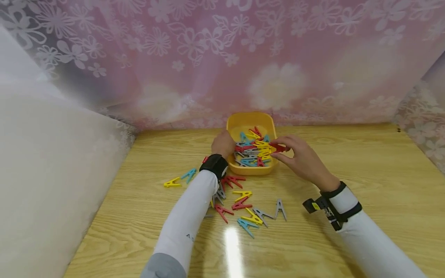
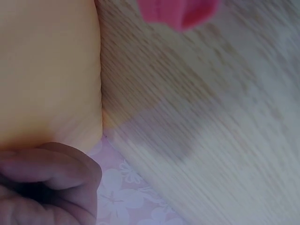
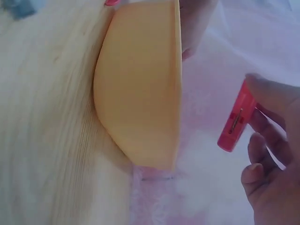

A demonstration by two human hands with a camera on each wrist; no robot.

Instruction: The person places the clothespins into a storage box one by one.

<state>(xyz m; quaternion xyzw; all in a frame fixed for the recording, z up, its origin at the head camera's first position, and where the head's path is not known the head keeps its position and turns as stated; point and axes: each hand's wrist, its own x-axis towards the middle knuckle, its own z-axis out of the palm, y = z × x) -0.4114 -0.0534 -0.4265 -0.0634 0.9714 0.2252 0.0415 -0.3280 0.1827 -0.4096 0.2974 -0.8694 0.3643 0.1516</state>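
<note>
Red clothespin (image 3: 236, 123): light, stiff plastic (likely slick), pinched by right hand (image 1: 302, 160) at its tail. Left hand (image 1: 222, 144) rests at yellow tub (image 1: 251, 120); whether it grips, I cannot tell.

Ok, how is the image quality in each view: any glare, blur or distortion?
Head view: sharp in the middle, a white glare streak on the table, edges bowed by the wide lens. Left wrist view: soft throughout, tub and left hand too close to focus. Right wrist view: washed out and blurred, though the red peg in the right hand reads clearly.
</note>
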